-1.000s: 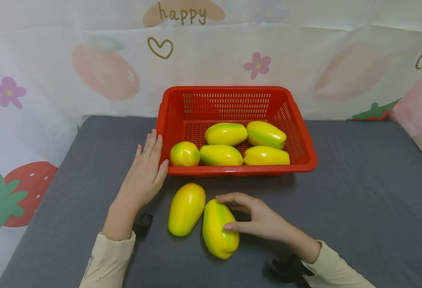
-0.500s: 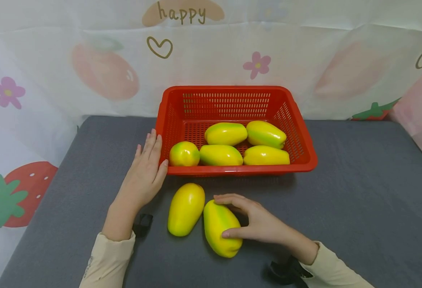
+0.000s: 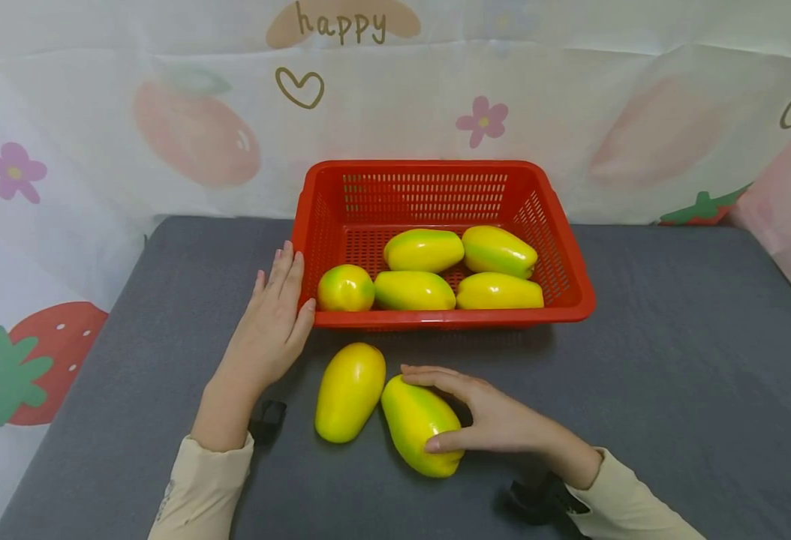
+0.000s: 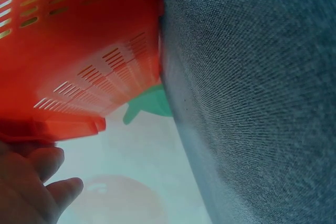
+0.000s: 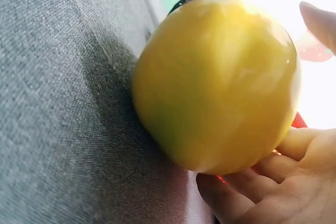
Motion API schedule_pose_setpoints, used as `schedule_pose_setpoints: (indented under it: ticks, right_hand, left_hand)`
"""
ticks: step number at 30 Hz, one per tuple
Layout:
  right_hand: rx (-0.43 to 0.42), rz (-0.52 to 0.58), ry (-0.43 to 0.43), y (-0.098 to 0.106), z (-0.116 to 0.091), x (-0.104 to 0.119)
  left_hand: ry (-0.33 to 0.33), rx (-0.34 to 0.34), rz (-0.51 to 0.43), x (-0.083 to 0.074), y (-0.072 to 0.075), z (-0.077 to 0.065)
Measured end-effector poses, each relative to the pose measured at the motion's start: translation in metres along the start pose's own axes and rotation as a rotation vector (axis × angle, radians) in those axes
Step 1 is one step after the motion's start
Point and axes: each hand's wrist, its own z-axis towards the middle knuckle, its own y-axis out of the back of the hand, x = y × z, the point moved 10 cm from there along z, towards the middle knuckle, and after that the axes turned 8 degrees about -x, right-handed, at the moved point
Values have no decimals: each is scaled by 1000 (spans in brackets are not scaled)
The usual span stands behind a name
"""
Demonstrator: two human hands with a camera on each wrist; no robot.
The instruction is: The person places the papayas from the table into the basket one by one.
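My left hand (image 3: 267, 326) lies with straight fingers along the left rim of a red plastic basket (image 3: 449, 319). In the left wrist view, fingertips (image 4: 47, 163) show by the basket's rim. My right hand (image 3: 483, 412) curves over a glossy yellow-green papaya (image 3: 416, 427) lying on the table in front of the basket. Its fingers are at the far end, and its thumb lies over the near right side. In the right wrist view, the papaya (image 5: 215, 87) shows its ridged end, with fingers (image 5: 268, 177) along one side. Just left lies a smoother yellow fruit (image 3: 350, 394).
Several yellow-green fruits (image 3: 414, 291) lie inside the basket, mostly at its front and right. Dark grey cloth (image 3: 672, 360) covers the table. Behind it hangs a printed white sheet (image 3: 382, 112). Black straps (image 3: 267, 422) sit at both wrists.
Under my right hand the papaya has turned, its near end swinging to the right. The right hand has shifted slightly with it. My left hand and the basket stay put.
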Motion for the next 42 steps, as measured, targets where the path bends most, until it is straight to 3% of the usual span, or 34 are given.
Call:
schedule_pose_setpoints:
  ticks: [11,21,27,34,42]
  right_hand:
    - [57,-34,-44,-9,-1,-3]
    - [110,-110,-64,7,-7,-10]
    - [98,-116,-41,19,-9,-8]
    - [108,-114,-11,14,-7,-8]
    - [25,-107,-2,21,-6,-3]
  left_hand:
    - [4,6,2,0,0,0]
    - [7,8,-1,0,0,1]
    - [11,11,-2,0,0,1]
    - [15,15,0,1,0,0]
    - [29,30,2,0,-1,1]
